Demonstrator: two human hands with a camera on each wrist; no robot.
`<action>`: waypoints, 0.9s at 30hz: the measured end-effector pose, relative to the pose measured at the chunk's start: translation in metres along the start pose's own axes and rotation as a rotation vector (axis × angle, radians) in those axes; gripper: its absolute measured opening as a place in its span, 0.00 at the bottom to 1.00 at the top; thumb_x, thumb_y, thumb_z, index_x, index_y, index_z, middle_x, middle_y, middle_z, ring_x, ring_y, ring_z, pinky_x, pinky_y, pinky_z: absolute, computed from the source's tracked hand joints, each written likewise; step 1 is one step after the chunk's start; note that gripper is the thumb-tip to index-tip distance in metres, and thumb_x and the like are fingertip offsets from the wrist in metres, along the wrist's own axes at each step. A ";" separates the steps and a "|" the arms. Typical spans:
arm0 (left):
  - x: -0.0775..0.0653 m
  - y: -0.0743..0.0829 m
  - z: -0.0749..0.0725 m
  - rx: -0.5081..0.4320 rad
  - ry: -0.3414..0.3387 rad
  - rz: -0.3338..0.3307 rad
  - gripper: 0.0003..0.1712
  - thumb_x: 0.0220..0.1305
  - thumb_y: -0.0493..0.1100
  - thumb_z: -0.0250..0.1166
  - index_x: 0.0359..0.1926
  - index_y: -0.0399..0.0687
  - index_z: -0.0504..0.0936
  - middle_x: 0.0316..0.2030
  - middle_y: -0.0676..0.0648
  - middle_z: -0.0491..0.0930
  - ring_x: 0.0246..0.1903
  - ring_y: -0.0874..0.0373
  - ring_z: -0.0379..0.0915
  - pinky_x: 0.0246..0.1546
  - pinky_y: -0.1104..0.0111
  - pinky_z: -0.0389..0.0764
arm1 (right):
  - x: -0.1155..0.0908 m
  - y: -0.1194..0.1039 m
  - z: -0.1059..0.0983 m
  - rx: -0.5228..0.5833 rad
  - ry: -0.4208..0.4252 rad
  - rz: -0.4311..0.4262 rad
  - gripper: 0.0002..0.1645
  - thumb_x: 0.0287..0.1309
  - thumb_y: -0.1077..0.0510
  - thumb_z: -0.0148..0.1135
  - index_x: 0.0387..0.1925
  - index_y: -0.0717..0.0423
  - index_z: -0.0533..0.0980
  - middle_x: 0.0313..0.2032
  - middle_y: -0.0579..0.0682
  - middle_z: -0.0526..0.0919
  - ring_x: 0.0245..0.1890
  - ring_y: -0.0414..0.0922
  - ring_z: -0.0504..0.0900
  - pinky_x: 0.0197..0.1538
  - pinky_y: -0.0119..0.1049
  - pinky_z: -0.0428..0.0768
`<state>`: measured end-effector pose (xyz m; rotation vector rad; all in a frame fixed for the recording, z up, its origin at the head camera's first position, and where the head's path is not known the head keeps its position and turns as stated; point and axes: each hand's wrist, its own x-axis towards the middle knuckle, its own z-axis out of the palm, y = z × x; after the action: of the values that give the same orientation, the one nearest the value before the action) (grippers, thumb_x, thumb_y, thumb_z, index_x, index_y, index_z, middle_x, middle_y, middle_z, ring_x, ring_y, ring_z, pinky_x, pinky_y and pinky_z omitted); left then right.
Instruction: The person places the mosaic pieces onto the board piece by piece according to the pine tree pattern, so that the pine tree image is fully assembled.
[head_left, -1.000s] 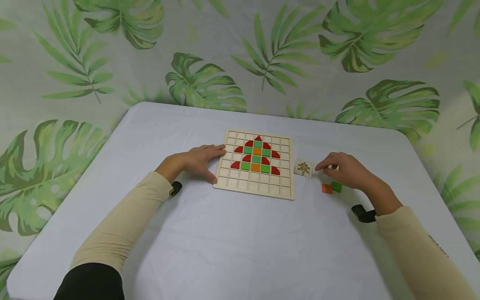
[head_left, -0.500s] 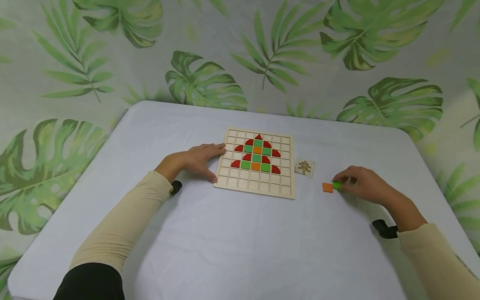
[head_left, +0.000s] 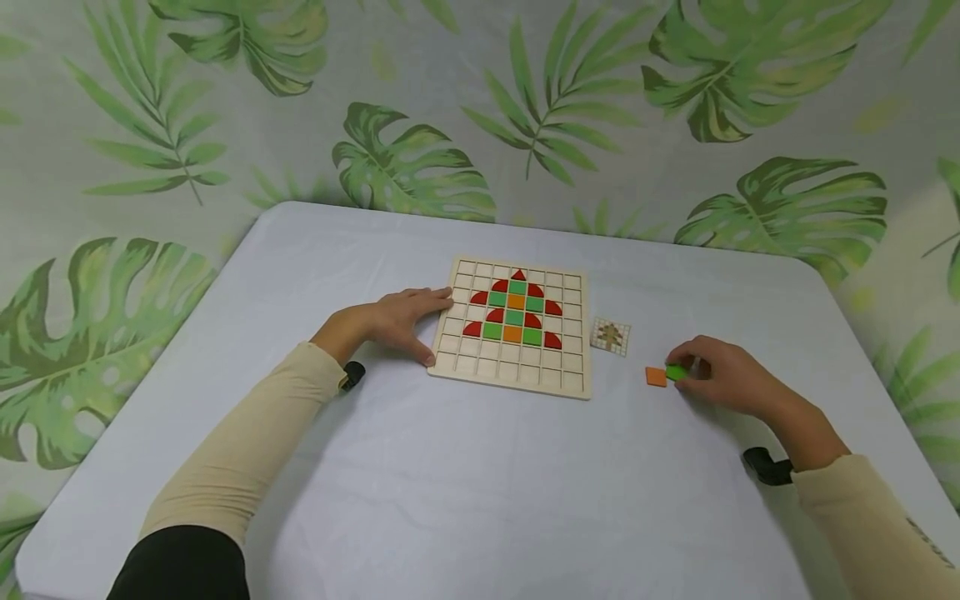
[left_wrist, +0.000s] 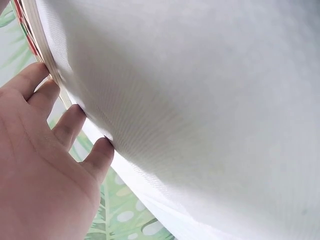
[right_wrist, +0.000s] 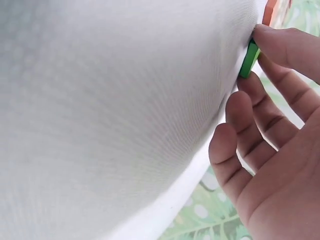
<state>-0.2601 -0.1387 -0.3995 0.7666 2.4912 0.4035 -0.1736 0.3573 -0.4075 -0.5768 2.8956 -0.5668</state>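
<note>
A wooden grid board (head_left: pixel 510 379) lies on the white table, its cells partly filled with red, green and orange pieces in a tree shape. Along the board's left edge rests my left hand (head_left: pixel 397 321), thumb and fingers spread; in the left wrist view its fingertips touch the board's side (left_wrist: pixel 37 37). My right hand (head_left: pixel 723 375) pinches a green square tile (head_left: pixel 676 372) at the table surface. The right wrist view has the green tile (right_wrist: pixel 248 60) between thumb and fingers, the others loosely bent. Just left of it lies an orange square tile (head_left: pixel 656 377).
A small pattern card (head_left: pixel 611 336) with a brown tree on a grid lies between the board and the tiles. The white tablecloth (head_left: pixel 480 483) spreads in front of the board. A leaf-print cloth (head_left: pixel 420 167) hangs behind the table.
My right hand has moved from beside the pattern card, rightward and nearer, onto the green tile and now pinches it. The left hand has stayed at the board's edge.
</note>
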 end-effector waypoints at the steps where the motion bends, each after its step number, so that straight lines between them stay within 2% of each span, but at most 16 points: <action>1: 0.000 0.000 0.000 0.000 0.000 0.000 0.59 0.52 0.60 0.74 0.78 0.54 0.53 0.81 0.52 0.40 0.80 0.42 0.36 0.76 0.42 0.46 | 0.000 0.000 0.000 0.005 0.002 -0.002 0.17 0.53 0.62 0.72 0.46 0.56 0.81 0.39 0.49 0.82 0.32 0.38 0.71 0.34 0.31 0.72; 12: 0.001 -0.002 0.001 -0.001 0.005 0.006 0.59 0.52 0.60 0.74 0.78 0.54 0.53 0.81 0.52 0.40 0.80 0.43 0.36 0.76 0.43 0.46 | -0.003 -0.001 -0.002 0.012 -0.017 0.052 0.22 0.55 0.60 0.70 0.52 0.61 0.78 0.40 0.52 0.83 0.32 0.37 0.73 0.33 0.29 0.73; 15: 0.001 -0.003 0.001 -0.001 0.006 0.013 0.59 0.52 0.60 0.74 0.78 0.53 0.53 0.81 0.51 0.41 0.80 0.42 0.37 0.76 0.43 0.46 | -0.006 -0.001 -0.004 0.010 0.010 0.059 0.24 0.54 0.60 0.72 0.53 0.62 0.78 0.40 0.54 0.83 0.32 0.35 0.72 0.32 0.29 0.73; 21: 0.002 -0.003 0.001 0.013 0.013 0.017 0.58 0.52 0.60 0.74 0.78 0.53 0.53 0.81 0.51 0.41 0.79 0.43 0.37 0.76 0.44 0.47 | -0.005 -0.007 -0.005 0.021 0.081 -0.020 0.20 0.53 0.64 0.71 0.49 0.61 0.80 0.40 0.54 0.84 0.29 0.30 0.70 0.28 0.28 0.72; 27: 0.001 -0.002 0.002 -0.005 0.011 0.013 0.59 0.52 0.59 0.74 0.78 0.53 0.53 0.81 0.51 0.41 0.79 0.42 0.37 0.76 0.43 0.46 | 0.008 -0.025 0.000 0.041 0.055 -0.065 0.18 0.53 0.64 0.71 0.48 0.59 0.81 0.40 0.53 0.84 0.29 0.32 0.70 0.28 0.29 0.72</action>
<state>-0.2607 -0.1399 -0.4020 0.7806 2.4957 0.4197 -0.1726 0.3332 -0.3983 -0.6621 2.9178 -0.6588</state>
